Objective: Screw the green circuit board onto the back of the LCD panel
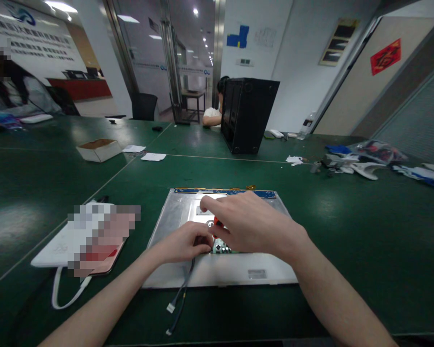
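A flat silver panel (235, 272), which looks like the back of a display screen, lies on the table in front of me. A small green circuit board (222, 248) shows at its middle, partly hidden by my hands. My right hand (251, 221) is closed over the board around a red-handled screwdriver (217, 222), most of which the fingers hide. My left hand (188, 239) pinches at the board's left edge; what its fingertips hold is hidden. From beneath it, dark cables (186, 284) with white plugs hang over the panel's near edge.
A white box-like device (65, 241) with a cable and a pink phone (112, 250) lie at left. Farther back are an open carton (99, 149), papers and a black computer case (251, 115). Loose parts and bags (361, 159) lie at right. Two other people sit across the table.
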Demonstrator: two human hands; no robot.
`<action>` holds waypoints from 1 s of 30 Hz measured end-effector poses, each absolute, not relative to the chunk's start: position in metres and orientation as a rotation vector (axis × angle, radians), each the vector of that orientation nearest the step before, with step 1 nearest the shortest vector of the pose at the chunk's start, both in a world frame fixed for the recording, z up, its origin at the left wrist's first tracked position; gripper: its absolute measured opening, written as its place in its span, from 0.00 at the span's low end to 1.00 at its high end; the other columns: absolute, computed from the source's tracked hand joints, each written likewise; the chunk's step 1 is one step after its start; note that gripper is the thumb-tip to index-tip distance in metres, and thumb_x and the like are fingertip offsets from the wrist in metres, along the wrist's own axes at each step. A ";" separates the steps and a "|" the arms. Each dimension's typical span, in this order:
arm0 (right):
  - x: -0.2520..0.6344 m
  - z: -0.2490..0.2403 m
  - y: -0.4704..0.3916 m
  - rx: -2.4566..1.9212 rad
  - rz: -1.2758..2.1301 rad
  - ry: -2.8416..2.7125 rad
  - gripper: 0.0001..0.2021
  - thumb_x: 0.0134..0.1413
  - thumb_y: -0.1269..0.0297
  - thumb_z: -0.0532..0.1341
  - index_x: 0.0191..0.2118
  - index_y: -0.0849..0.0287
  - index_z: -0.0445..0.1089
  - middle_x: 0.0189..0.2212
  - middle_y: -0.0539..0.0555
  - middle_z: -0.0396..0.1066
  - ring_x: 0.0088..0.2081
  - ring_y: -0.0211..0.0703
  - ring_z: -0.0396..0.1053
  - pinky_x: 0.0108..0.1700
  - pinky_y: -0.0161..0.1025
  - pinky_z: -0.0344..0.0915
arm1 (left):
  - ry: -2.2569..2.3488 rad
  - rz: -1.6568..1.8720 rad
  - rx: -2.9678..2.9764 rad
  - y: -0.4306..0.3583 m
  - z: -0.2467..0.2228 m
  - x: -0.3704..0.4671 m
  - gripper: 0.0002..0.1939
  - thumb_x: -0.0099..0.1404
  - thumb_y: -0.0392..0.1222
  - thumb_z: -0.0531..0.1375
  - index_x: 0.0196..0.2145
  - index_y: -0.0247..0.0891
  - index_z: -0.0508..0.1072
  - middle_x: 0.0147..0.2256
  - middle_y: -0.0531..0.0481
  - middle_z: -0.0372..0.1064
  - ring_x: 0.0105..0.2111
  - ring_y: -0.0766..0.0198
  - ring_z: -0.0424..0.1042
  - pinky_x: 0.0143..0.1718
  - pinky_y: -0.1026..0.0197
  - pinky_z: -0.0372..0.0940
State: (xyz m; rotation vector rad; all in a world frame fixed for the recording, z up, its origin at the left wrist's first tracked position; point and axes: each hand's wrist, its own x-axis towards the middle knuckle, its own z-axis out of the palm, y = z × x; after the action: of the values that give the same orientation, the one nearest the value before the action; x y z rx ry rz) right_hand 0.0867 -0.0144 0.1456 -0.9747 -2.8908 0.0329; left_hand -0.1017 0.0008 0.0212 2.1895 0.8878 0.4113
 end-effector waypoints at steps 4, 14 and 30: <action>0.087 0.145 -0.013 -0.974 0.026 -2.880 0.14 0.59 0.62 0.54 0.49 0.58 0.60 0.34 0.54 0.73 0.33 0.44 0.70 0.27 0.37 0.53 | 0.856 0.441 2.162 0.002 0.018 -0.102 0.02 0.59 0.34 0.60 0.32 0.35 0.72 0.32 0.50 0.71 0.31 0.64 0.68 0.32 0.64 0.62; 0.086 0.146 -0.015 -0.950 0.043 -2.913 0.14 0.58 0.63 0.55 0.49 0.58 0.60 0.35 0.55 0.73 0.33 0.44 0.69 0.28 0.37 0.53 | 0.902 0.422 2.165 0.001 0.020 -0.102 0.02 0.59 0.35 0.60 0.31 0.36 0.73 0.33 0.50 0.72 0.32 0.63 0.69 0.33 0.63 0.63; 0.085 0.146 -0.014 -0.949 0.054 -2.919 0.12 0.58 0.63 0.55 0.48 0.58 0.60 0.34 0.54 0.73 0.33 0.42 0.69 0.27 0.36 0.51 | 0.901 0.411 2.142 0.001 0.018 -0.103 0.03 0.59 0.35 0.59 0.33 0.35 0.72 0.32 0.50 0.72 0.32 0.62 0.70 0.32 0.63 0.63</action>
State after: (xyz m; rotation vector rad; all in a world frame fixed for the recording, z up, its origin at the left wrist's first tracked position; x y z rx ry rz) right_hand 0.0848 -0.0140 0.1457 -0.9491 -2.9186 0.0536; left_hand -0.1026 0.0010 0.0182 2.1417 0.9012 0.4113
